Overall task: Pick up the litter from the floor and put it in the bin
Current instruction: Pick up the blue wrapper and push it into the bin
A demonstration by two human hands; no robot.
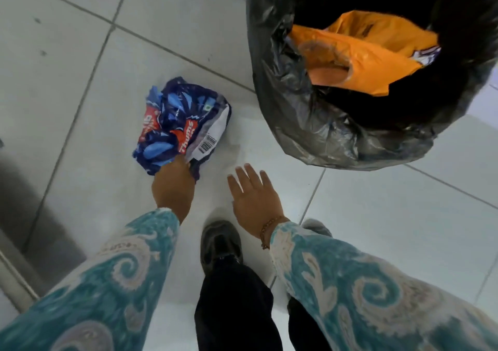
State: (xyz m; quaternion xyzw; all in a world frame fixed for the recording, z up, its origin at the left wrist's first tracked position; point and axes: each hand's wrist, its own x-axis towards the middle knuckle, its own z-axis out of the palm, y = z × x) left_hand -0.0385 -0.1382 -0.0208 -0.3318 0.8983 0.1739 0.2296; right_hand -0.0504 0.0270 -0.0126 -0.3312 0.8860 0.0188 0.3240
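A crumpled blue and red plastic wrapper [183,124] with a barcode lies on the white tiled floor, left of the bin. My left hand [173,186] is closed on the wrapper's near edge, its fingers hidden under the plastic. My right hand [254,197] hovers flat and open beside it, fingers spread, holding nothing. The bin [291,99] stands at the upper right, lined with a black bag, and an orange plastic bag [363,54] lies inside it.
My dark shoe [219,241] and dark trouser legs are below the hands. A grey metal surface [24,207] with a rail runs along the left edge. Tiled floor [80,54] spreads to the upper left.
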